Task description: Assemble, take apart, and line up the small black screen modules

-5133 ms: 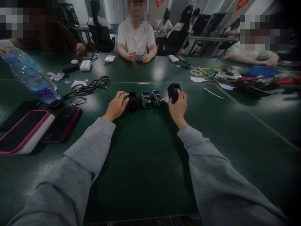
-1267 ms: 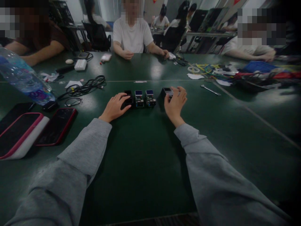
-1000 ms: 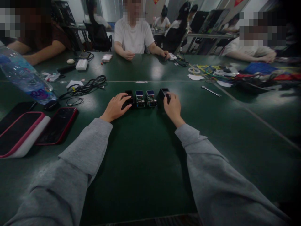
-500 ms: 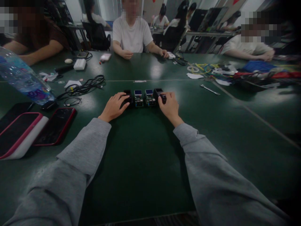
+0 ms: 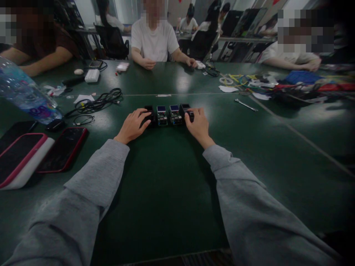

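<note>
Several small electronic modules stand in a row on the green table [image 5: 172,177]. Two in the middle are bare circuit boards with blue screens [image 5: 161,115] [image 5: 174,114]. A black cased module [image 5: 149,113] ends the row on the left, and my left hand [image 5: 132,126] rests on it with fingers curled over its side. At the right end is another black cased module [image 5: 185,110], and my right hand [image 5: 197,123] grips it, pressed against the row.
Two phones with red cases [image 5: 62,149] [image 5: 19,159] and a tilted water bottle [image 5: 26,96] lie at left, with black cables [image 5: 97,103] behind. A wrench [image 5: 245,105] and a pile of wires [image 5: 277,87] sit at right. Other people sit around the table's far side.
My right hand set the black cased module down on the table and slid it left until it met the right end of the row. My left hand stayed on the left module.
</note>
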Tool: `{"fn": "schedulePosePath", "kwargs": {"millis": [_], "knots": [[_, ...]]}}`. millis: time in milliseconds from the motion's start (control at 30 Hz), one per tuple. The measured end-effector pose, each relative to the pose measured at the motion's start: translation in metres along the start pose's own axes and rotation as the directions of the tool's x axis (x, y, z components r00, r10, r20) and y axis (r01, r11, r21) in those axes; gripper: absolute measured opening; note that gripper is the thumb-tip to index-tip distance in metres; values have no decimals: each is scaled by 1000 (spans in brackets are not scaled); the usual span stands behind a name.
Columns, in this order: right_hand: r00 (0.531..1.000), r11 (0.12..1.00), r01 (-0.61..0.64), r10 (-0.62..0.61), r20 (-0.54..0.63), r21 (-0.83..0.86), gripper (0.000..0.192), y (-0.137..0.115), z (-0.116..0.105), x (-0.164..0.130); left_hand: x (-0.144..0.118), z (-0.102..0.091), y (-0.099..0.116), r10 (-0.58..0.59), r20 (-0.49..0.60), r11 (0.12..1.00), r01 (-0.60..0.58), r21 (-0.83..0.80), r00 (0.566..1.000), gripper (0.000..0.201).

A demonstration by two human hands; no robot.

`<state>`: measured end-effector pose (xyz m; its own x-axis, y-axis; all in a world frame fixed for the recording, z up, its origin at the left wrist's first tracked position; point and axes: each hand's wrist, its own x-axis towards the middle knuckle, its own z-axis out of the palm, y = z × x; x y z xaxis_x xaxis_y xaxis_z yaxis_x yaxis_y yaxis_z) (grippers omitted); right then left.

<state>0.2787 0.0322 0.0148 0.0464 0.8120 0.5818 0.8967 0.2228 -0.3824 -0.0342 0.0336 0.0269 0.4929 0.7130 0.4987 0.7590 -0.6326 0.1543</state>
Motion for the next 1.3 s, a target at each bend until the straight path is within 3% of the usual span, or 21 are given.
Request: {"fn": "schedulePosePath", "kwargs": {"millis": [167,267,367,533,833,1300], "knots": [[1000,1000,16,-17,-9,-2,38,2,1,0,1,2,-7,-57,-105,995,47,-90,993,42],[1000,1000,5,-5,-6,7,39,3,2,1,2,7,-18,-175,-230,974,134,-184,957,37],[1000,1000,-1,1,-7,16,40,4,2,2,3,13,-28,-248,-275,955,186,-232,929,29],[1000,1000,8,-8,0,1,43,4,2,2,2,16,-29,-218,-238,966,175,-189,947,34],[1000,1000,5,-5,6,-12,42,4,2,1,-1,12,-23,-101,-117,995,102,9,988,26],[999,1000,15,-15,29,18,42,2,0,1,-3,9,-17,-164,-21,981,165,97,986,29]]}}
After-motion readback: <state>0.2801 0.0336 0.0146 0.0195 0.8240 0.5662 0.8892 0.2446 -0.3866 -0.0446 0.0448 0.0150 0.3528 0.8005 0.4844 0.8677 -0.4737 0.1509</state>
